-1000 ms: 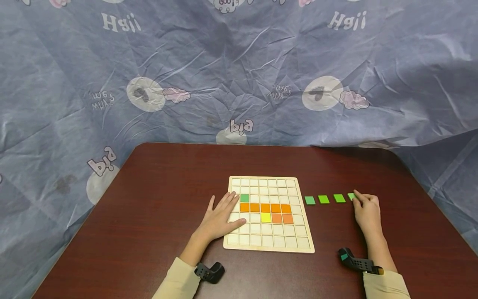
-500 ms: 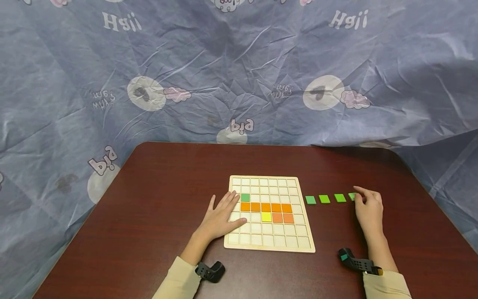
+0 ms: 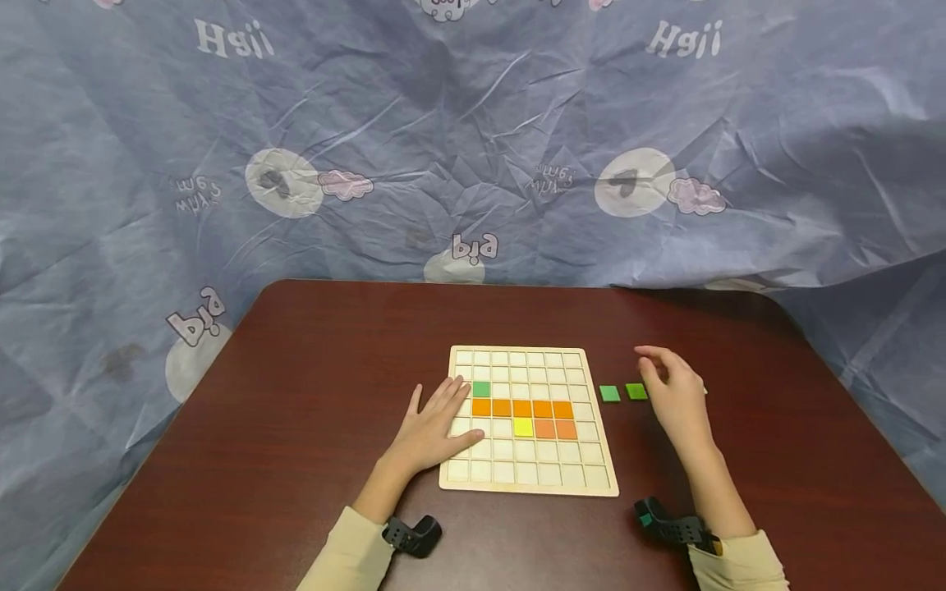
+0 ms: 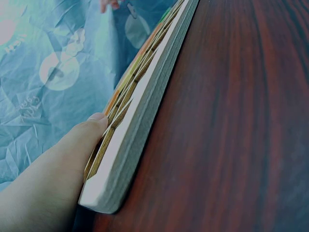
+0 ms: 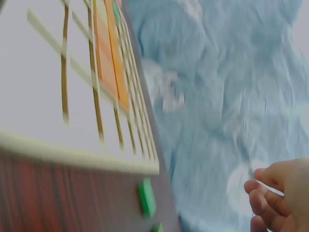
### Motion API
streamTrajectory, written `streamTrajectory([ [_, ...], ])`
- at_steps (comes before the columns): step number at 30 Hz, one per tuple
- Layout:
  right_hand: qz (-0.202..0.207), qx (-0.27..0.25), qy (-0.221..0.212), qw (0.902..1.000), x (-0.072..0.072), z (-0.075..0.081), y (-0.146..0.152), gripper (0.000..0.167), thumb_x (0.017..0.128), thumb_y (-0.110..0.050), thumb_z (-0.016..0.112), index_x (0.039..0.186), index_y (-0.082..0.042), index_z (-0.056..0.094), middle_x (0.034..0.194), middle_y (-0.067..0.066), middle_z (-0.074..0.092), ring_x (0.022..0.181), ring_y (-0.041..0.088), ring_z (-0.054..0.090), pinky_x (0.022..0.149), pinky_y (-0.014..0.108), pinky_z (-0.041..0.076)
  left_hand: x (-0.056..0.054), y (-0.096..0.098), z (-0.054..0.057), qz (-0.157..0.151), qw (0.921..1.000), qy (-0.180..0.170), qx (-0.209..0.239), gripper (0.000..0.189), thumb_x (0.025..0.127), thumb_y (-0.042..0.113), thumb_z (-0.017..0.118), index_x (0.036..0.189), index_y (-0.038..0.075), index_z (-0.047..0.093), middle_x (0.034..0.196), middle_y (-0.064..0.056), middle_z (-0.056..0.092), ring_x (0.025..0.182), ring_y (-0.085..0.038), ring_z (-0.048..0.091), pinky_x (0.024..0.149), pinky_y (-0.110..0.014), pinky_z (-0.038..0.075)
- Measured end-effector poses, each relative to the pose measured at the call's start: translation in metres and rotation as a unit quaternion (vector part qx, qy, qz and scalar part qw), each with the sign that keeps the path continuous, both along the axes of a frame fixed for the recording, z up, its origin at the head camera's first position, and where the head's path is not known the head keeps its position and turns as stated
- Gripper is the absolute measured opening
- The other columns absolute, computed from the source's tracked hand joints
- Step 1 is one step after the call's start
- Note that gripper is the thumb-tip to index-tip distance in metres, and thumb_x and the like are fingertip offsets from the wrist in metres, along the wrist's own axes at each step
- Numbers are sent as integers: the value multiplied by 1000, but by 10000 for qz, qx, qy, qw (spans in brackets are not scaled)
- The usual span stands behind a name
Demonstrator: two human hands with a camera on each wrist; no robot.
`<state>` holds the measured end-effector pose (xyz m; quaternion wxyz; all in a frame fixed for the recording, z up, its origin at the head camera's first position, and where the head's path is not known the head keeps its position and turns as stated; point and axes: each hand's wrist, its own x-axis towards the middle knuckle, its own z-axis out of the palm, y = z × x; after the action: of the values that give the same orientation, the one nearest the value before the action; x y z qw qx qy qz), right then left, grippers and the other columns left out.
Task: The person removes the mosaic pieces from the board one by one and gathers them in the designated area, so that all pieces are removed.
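My left hand [image 3: 432, 435] rests spread on the left side of a pale wooden grid board [image 3: 480, 474]. In the left wrist view its thumb [image 4: 87, 137] lies over the board's rim. The board bears a green tile [image 3: 481, 389], a row of several orange tiles [image 3: 521, 409], a yellow tile [image 3: 522, 427] and two salmon tiles [image 3: 544, 428]. My right hand [image 3: 680, 406] hovers right of the board with fingers loosely bent, nothing showing between thumb and forefinger. Left of its fingertips lie a teal-green tile [image 3: 609, 394] and a bright green tile [image 3: 636, 391]; the hand hides other tiles.
The dark red-brown table [image 3: 332, 353] extends all round the board. Behind it hangs a creased blue-grey cloth [image 3: 414, 131] with printed figures. A black strap with a camera sits on each wrist.
My right hand has let go of the pale green tile at the far right of the row and moved left over the other tiles. The left hand keeps its place on the board.
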<state>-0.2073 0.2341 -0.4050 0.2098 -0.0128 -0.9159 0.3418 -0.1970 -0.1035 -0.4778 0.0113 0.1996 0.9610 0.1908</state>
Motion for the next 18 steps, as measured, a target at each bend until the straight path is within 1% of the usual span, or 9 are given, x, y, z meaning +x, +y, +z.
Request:
streamTrajectory([
  [4, 360, 166, -27, 9992, 2, 5, -33, 24, 92, -20, 51, 110, -10, 63, 93, 10, 63, 74, 14, 50, 57, 23, 40, -1, -2, 1, 0, 10000, 12, -52, 80, 84, 67, 36, 147, 22, 17, 154, 5, 13, 142, -12, 10, 111, -53, -2],
  [5, 439, 186, -41, 9989, 2, 5, -40, 23, 92, -19, 52, 109, -9, 63, 93, 9, 63, 74, 16, 51, 58, 24, 40, -1, -1, 1, -5, 10000, 20, -49, 79, 84, 67, 36, 147, 22, 17, 154, 4, 13, 142, -12, 11, 111, -53, -2],
  [12, 1015, 182, -354, 9940, -4, 4, -85, 24, 91, -20, 52, 111, -11, 63, 85, 4, 60, 72, 15, 50, 59, 25, 40, 1, -1, 3, 1, 10000, 5, -9, 79, 84, 65, 38, 147, 21, 18, 154, 4, 14, 142, -13, 12, 111, -53, -3],
  [15, 1208, 134, -450, 9916, -6, 3, -102, 23, 90, -19, 54, 110, -11, 64, 84, 3, 60, 73, 15, 51, 60, 25, 40, 1, -1, 3, 25, 10000, 2, -21, 79, 84, 65, 38, 147, 21, 18, 154, 4, 13, 142, -12, 11, 112, -52, -3],
  [18, 1340, 69, -527, 9896, -8, -2, -118, 22, 89, -18, 56, 107, -11, 65, 87, 3, 61, 75, 15, 53, 62, 25, 41, 1, 0, 3, 75, 9999, 19, -64, 79, 84, 66, 38, 147, 21, 19, 154, 5, 14, 142, -11, 12, 112, -52, -2],
])
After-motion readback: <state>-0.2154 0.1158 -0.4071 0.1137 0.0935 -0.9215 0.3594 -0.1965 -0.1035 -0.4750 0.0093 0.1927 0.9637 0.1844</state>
